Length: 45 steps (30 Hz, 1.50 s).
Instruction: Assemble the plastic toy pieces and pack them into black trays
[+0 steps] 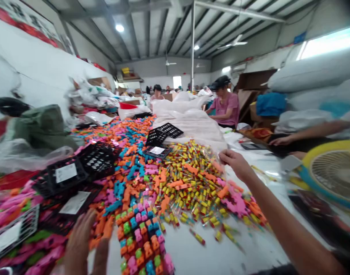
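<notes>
At the lower left, my left hand [84, 242] is held with its fingers apart, close to a block of small orange, blue, pink and green pieces [143, 240]. My right hand [233, 162] reaches to the right edge of a pile of yellow and red sticks [192, 183]. Its fingers are pinched together at what looks like clear plastic film, too faint to be sure. Orange and pink pieces [237, 202] lie below that hand.
Black grid trays [97, 160] with white labels lie on the colourful heap at left. A white sack [189, 118] stands behind the pile. A yellow and blue fan [332, 172] is at right. A person in a pink shirt [230, 105] sits beyond; another person's arm [312, 131] extends from the right.
</notes>
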Each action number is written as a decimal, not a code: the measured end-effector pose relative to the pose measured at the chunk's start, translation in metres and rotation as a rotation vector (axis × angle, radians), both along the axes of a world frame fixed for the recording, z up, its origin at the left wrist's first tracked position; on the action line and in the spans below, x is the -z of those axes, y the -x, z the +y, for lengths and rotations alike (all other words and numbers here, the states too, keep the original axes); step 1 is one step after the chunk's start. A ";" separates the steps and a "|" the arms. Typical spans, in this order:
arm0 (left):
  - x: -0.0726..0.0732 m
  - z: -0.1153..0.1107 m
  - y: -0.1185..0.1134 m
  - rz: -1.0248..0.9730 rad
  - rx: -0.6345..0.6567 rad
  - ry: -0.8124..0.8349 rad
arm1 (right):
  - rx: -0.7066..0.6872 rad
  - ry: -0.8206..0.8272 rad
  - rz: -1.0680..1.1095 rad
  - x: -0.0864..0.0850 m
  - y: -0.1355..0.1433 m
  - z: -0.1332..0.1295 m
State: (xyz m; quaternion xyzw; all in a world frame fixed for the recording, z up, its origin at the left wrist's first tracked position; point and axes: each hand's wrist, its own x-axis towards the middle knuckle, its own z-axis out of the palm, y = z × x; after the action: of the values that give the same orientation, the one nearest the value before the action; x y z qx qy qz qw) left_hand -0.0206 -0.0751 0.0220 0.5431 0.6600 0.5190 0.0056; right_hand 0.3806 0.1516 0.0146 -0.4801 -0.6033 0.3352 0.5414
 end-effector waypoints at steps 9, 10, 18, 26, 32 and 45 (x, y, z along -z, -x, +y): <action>-0.037 0.088 -0.092 -0.810 0.528 0.287 | -0.466 -0.129 -0.085 -0.058 0.148 -0.057; -0.037 0.092 -0.092 -0.831 0.574 0.291 | -0.508 -0.129 -0.094 -0.058 0.158 -0.061; -0.041 0.080 -0.062 -0.742 0.483 0.247 | -0.558 -0.044 0.052 -0.029 0.192 -0.083; -0.038 0.074 -0.058 -0.335 0.195 0.257 | -0.672 0.007 0.157 -0.019 0.205 -0.110; -0.043 0.068 -0.048 -0.048 0.165 0.305 | -0.340 -0.087 0.203 -0.031 0.210 -0.094; -0.044 0.073 -0.032 0.640 -0.031 0.111 | -0.060 -0.410 -0.600 -0.030 0.220 -0.092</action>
State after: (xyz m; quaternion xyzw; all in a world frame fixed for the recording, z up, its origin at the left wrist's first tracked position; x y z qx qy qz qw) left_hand 0.0110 -0.0021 0.0657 0.6675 0.6638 0.2851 -0.1806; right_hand 0.1605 0.0599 0.0444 -0.4208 -0.8038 0.0672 0.4151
